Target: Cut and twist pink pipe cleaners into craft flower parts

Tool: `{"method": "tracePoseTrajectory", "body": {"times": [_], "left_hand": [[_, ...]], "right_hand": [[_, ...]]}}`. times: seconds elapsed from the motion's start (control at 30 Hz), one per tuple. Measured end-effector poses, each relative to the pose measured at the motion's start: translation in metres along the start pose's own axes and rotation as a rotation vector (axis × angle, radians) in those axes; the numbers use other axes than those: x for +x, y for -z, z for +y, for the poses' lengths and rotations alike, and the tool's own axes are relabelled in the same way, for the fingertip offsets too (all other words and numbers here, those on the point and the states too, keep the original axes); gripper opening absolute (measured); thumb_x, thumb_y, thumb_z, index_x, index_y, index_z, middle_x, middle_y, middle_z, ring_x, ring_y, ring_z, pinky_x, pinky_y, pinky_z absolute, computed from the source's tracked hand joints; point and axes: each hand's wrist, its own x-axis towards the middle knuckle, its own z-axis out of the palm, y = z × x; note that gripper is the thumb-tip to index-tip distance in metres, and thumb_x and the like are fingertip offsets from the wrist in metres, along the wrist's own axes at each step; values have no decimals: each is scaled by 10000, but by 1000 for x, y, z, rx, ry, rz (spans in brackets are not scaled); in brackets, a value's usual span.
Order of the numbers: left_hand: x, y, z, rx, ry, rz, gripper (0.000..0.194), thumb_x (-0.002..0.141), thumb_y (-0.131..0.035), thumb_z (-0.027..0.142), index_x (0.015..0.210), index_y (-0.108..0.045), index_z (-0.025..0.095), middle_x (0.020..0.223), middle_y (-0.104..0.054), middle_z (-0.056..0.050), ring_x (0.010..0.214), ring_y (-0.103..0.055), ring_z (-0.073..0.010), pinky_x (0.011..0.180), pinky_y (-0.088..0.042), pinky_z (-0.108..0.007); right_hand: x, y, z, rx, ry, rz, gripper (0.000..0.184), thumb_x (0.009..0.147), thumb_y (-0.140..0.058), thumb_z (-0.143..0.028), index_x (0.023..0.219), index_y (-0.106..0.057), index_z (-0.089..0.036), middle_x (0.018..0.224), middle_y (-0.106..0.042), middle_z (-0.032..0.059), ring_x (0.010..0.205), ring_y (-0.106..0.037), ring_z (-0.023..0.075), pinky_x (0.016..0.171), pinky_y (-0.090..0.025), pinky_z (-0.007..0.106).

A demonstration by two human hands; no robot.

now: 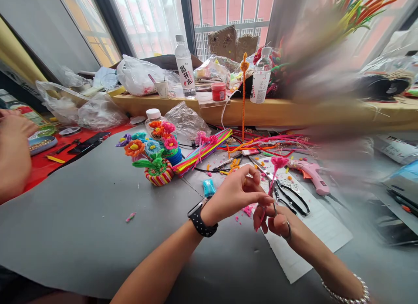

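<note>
While the left hand (241, 188) seems to pinch the pink stem (271, 187), the pink flower (279, 162) stands just above its fingertips; the stem slants down toward the nearby right hand (277, 221), curled around a metal tool (288, 231).

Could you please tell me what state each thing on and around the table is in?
Left hand: pinching, by the pink flower's stem
Pink flower: held upright
Right hand: curled, a metal loop at its fingers
Black-handled scissors: lying down, blades unclear
Pink glue gun: lying down
Tall bottle: upright, capped
White-capped bottle: upright, capped
Potted flowers: upright
</note>
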Motion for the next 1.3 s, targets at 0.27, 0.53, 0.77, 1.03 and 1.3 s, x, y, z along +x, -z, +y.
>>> {"method": "tracePoseTrajectory", "body": {"times": [0.27,0.53,0.77,1.03,1.3], "left_hand": [[0,2,-1,27,1,-33,339,617,-662,295,745,-370,179,634,-561,9,620,-593,-130,579,-437,-246],[0,3,-2,24,29,-77,276,670,-618,219,754,-359,180,634,-555,14,613,-592,-120,577,-450,-241],[1,5,-2,-27,44,-89,272,665,-622,199,740,-361,176,609,-553,19,579,-567,-93,555,-450,-223],[3,5,-2,-58,65,-92,314,635,-651,223,728,-355,173,606,-556,19,571,-577,-107,542,-449,-231],[3,4,-2,-87,78,-85,340,603,-676,245,720,-367,168,599,-566,15,563,-576,-106,533,-442,-223]], "right_hand": [[0,0,-1,-11,-10,41,703,669,-180,-757,613,-550,-162,560,-400,-8,528,-364,133,478,-302,248],[0,0,-2,34,-30,40,644,672,-234,-748,550,-486,-168,549,-373,-15,524,-339,130,491,-263,245],[1,0,-7,15,-5,89,611,677,-258,-738,481,-409,-179,526,-399,-11,532,-367,139,514,-277,252],[-1,-3,-3,37,-1,158,590,683,-321,-712,438,-394,-180,492,-387,-16,530,-371,141,523,-280,254],[0,-4,-2,101,-17,160,554,690,-399,-666,420,-369,-184,469,-361,-24,517,-361,134,530,-282,254]]}}
